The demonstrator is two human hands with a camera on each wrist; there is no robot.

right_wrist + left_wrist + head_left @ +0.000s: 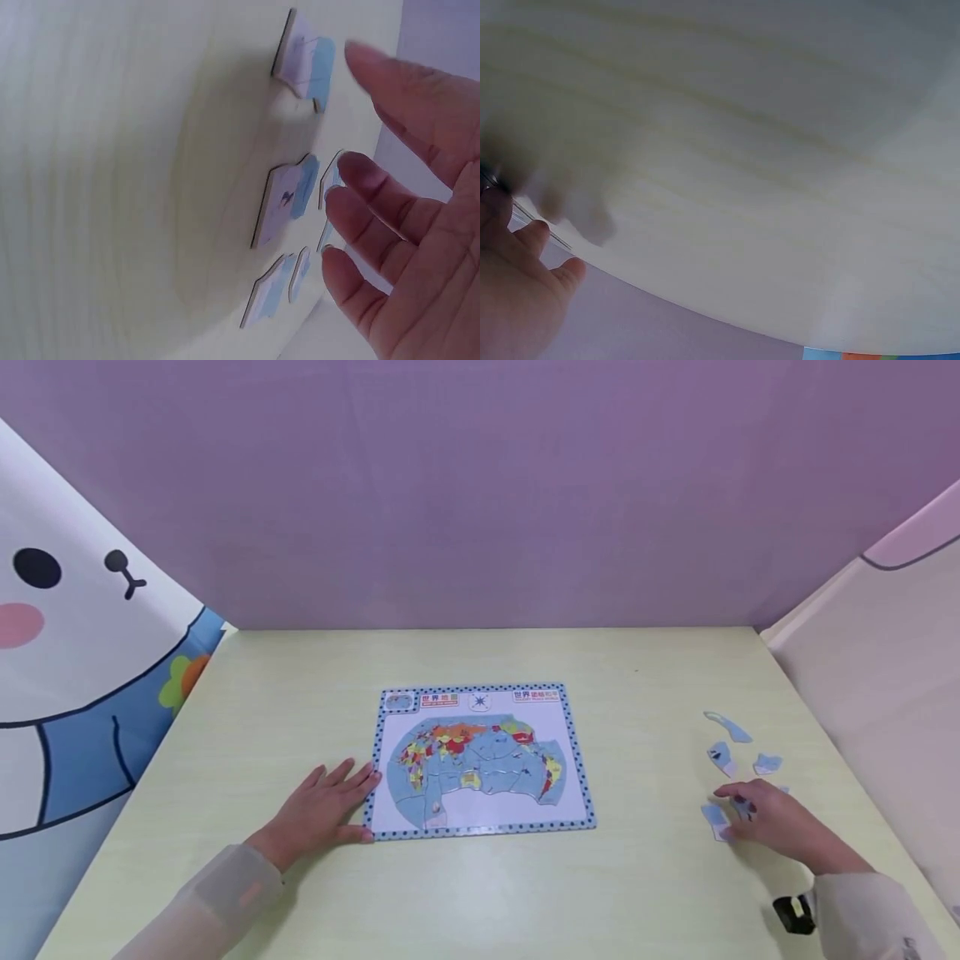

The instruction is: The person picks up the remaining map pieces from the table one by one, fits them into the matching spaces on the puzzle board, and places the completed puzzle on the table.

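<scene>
A world map jigsaw board point(510, 816) with a blue dotted border lies on the table. Most of its map is filled in, with a pale gap along the bottom. At the board's left edge rests my left hand point(318, 810), fingers spread and touching the border. My right hand point(780, 827) hovers over several loose puzzle pieces at the right. In the right wrist view its fingers point(375, 255) are loosely bent and apart from the pieces. Below them lie a pink and blue piece point(304, 64), one with a dark mark point(285, 199) and a smaller piece point(268, 291).
Farther back on the right are a long curved blue piece point(729, 727) and two small pieces. The pale wooden table point(300, 677) ends at a purple wall point(480, 493). A cartoon-printed cloth point(75, 652) hangs on the left, and a light cloth point(885, 652) on the right.
</scene>
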